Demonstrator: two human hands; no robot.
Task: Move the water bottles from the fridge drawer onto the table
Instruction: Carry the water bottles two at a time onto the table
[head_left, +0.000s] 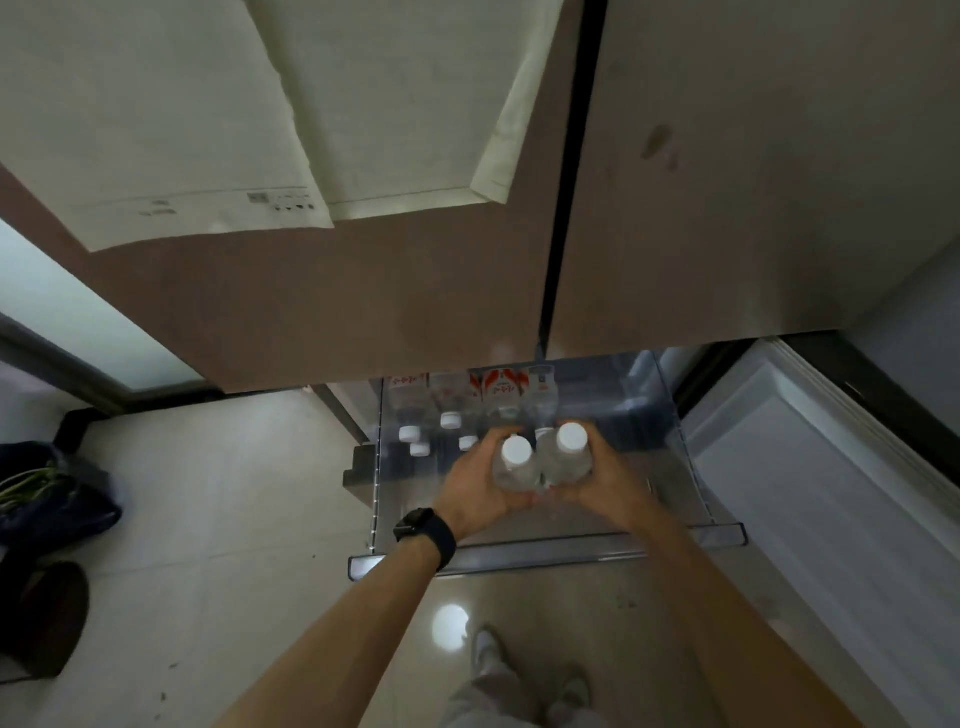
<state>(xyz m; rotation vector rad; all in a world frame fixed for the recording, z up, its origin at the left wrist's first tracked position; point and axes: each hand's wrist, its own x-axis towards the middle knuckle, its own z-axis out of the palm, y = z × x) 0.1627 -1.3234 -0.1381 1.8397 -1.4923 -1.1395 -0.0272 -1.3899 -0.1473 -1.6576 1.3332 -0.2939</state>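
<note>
We've got our left hand (475, 491) and right hand (602, 480) each wrapped around a water bottle (517, 462), side by side over the open fridge drawer (545, 556). Several bottles (451, 420) left inside; no table in view, so probably early days.

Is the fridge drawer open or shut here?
Open. The drawer is pulled out over the floor, its inside exposed from above with capped bottles standing in it, and both hands reach into it.
</note>
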